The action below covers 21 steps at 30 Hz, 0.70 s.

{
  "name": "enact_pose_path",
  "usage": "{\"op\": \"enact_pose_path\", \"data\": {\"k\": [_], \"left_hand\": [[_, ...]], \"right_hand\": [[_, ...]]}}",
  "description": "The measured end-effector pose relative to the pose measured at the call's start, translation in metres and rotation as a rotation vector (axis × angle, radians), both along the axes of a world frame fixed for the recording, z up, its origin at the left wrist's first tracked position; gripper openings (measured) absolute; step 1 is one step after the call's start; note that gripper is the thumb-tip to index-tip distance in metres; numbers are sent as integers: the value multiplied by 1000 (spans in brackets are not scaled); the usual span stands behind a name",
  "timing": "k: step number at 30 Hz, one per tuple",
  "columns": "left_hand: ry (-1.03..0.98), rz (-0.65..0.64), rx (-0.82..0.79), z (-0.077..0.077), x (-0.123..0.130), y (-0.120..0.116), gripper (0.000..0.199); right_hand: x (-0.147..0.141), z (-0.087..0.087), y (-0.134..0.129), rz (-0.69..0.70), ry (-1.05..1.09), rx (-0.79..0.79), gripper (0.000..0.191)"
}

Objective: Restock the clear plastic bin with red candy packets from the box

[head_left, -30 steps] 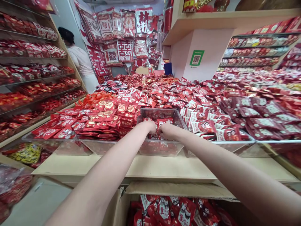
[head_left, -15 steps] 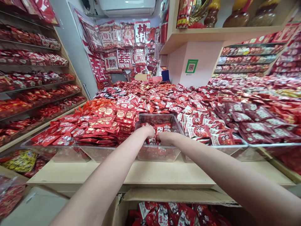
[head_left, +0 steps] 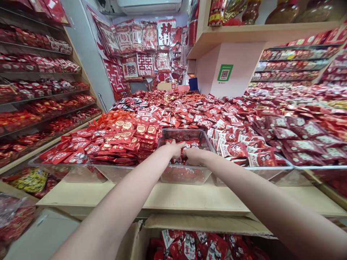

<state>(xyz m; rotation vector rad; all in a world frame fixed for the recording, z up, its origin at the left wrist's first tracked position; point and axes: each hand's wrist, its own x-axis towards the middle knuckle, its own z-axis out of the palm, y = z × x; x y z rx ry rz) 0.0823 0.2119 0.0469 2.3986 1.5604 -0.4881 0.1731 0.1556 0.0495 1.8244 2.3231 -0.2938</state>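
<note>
A clear plastic bin (head_left: 187, 176) stands in the front row, with a low layer of small red-and-white snack packets (head_left: 194, 144) inside. My left hand (head_left: 175, 148) reaches over its left side, thumb raised and fingers stretched rightward above the packets; its other fingertips are hidden. Close beside it on the right, my right hand (head_left: 195, 156) is bent down into the bin, its fingers curled against a packet near the front wall. Its fingertips are partly out of sight.
Gold-printed red packets (head_left: 123, 139) fill the bin to the left; white-and-red packets (head_left: 234, 148) pile up to the right. A wooden ledge (head_left: 173, 198) runs in front. Below sits an open carton (head_left: 214, 224) of red bags. A shelf (head_left: 244, 34) overhangs at upper right.
My left hand has shifted right, closer to my right hand, and its thumb now shows raised. The right hand stays low in the bin. The view has moved slightly.
</note>
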Motion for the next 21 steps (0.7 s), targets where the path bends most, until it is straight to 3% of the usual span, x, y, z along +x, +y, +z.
{"op": "enact_pose_path", "data": {"k": [8, 16, 21], "left_hand": [[3, -2, -40, -5, 5, 0, 63], [8, 17, 27, -9, 6, -5, 61], [22, -18, 21, -9, 8, -4, 62]], "right_hand": [[1, 0, 0, -10, -23, -59, 38], [-2, 6, -4, -28, -46, -81, 43], [-1, 3, -5, -31, -45, -72, 34]]}}
